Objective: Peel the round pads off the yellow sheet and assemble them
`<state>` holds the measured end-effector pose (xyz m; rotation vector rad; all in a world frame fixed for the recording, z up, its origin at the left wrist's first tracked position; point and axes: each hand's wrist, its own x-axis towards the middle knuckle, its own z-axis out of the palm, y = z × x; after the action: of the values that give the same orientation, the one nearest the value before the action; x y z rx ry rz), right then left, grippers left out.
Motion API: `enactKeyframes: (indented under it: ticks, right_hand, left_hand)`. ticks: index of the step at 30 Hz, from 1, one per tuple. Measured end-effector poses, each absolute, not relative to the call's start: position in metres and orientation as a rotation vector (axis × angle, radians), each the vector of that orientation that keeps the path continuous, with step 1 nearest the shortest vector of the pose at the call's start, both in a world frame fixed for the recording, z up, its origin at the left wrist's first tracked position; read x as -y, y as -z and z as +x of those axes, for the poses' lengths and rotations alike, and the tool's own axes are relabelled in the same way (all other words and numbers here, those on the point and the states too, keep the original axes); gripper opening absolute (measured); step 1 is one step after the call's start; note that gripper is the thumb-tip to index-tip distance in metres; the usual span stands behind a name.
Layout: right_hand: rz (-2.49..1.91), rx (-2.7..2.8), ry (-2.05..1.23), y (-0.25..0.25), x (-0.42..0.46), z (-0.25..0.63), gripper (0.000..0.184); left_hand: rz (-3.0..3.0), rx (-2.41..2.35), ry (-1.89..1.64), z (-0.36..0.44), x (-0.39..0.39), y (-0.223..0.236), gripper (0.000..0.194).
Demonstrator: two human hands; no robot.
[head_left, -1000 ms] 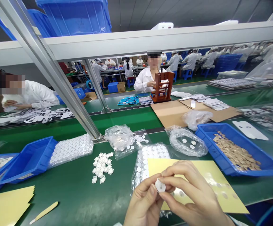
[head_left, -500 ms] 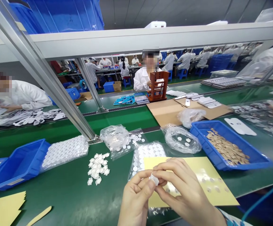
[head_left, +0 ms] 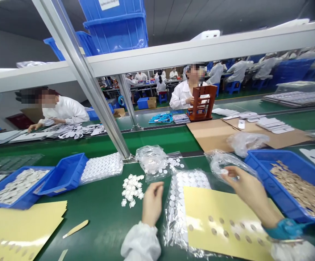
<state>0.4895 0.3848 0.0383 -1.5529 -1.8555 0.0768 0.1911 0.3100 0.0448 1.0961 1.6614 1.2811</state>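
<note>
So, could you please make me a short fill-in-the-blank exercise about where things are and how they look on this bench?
1. The pile of small white parts lies on the ____ side of the left hand.
2. The right hand has a teal band around its ____.
3. The spotted sheet below the right forearm is coloured ____.
4. The tray at the far right, holding brown pieces, is coloured ____.

Missing words: left; wrist; yellow; blue.

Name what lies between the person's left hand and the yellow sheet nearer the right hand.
In the head view, a clear bag of white discs lies between the left hand and the yellow sheet, which overlaps it.
</note>
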Motion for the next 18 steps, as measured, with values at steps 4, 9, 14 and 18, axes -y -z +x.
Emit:
enactKeyframes:
  ticks: [4,9,14,18]
  right_hand:
    - [-1.635,1.776,-0.068,-0.038,-0.411,0.521,0.021]
    - [-1.595,1.786,-0.141,-0.046,-0.393,0.495,0.029]
    - [-1.367,2.071,-0.466,-0.050,-0.335,0.450,0.011]
    - [-1.298,2.167,-0.682,-0.040,-0.294,0.426,0.009]
  left_hand:
    - [1.291,-2.028,-1.251,0.120,-0.332,-0.031,0.018]
    - [1.491,-2.146,-1.055,0.097,-0.352,-0.021,0.022]
    - [1.489,-2.114,-1.097,0.105,-0.355,-0.023,0.013]
    - [1.302,-2.010,-1.251,0.121,-0.340,-0.038,0.009]
